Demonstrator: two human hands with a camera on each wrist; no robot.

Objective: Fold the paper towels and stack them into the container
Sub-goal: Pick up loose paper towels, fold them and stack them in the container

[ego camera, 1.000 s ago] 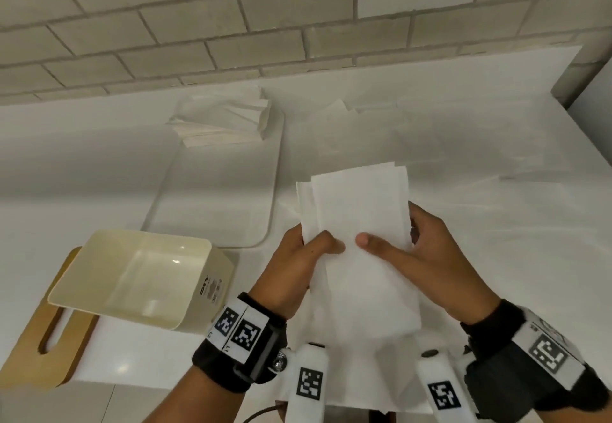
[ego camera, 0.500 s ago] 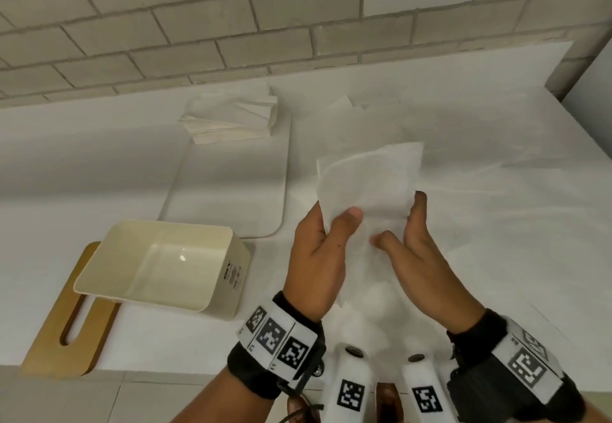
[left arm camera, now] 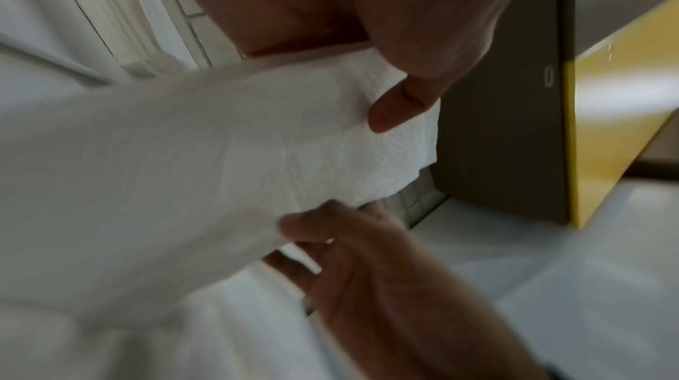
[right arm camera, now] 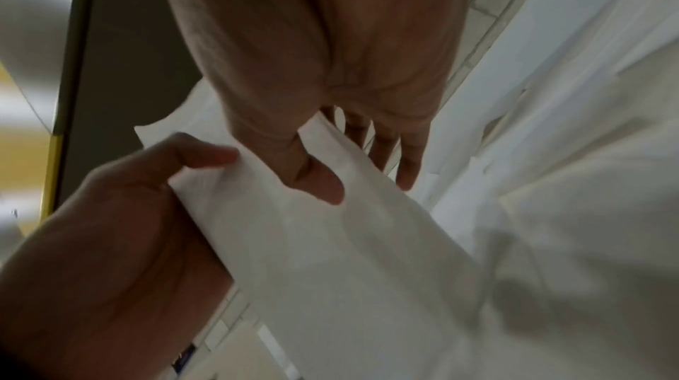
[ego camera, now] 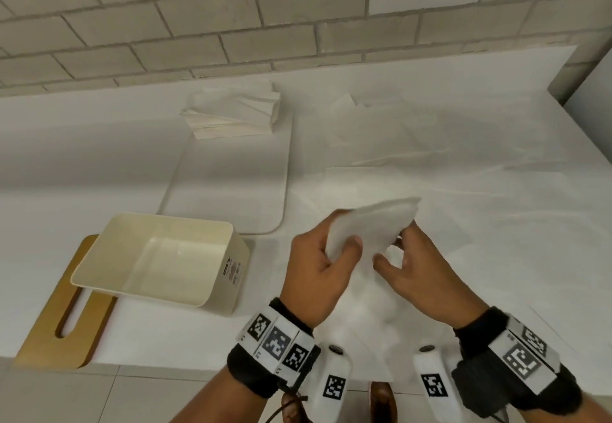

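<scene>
A folded white paper towel [ego camera: 374,225] is held above the table, tilted nearly flat, between both hands. My left hand [ego camera: 347,240] pinches its left edge, thumb on top and fingers underneath. My right hand [ego camera: 395,245] pinches the right edge, its thumb near the towel's lower side. The left wrist view shows the towel [left arm camera: 220,154] under my left thumb [left arm camera: 396,107]. The right wrist view shows the towel [right arm camera: 312,241] under my right thumb [right arm camera: 319,183]. The cream container [ego camera: 212,286] stands open and empty to the left of my hands.
A wooden lid [ego camera: 49,333] lies under the container's left end. A stack of paper towels [ego camera: 235,114] sits at the far end of a white tray [ego camera: 231,190]. Loose unfolded towels [ego camera: 397,131] cover the table at the right. The brick wall [ego camera: 265,8] is behind.
The towel stood tall in both hands a second ago. It is now shorter and laid over nearly flat, and both hands have closed in on it.
</scene>
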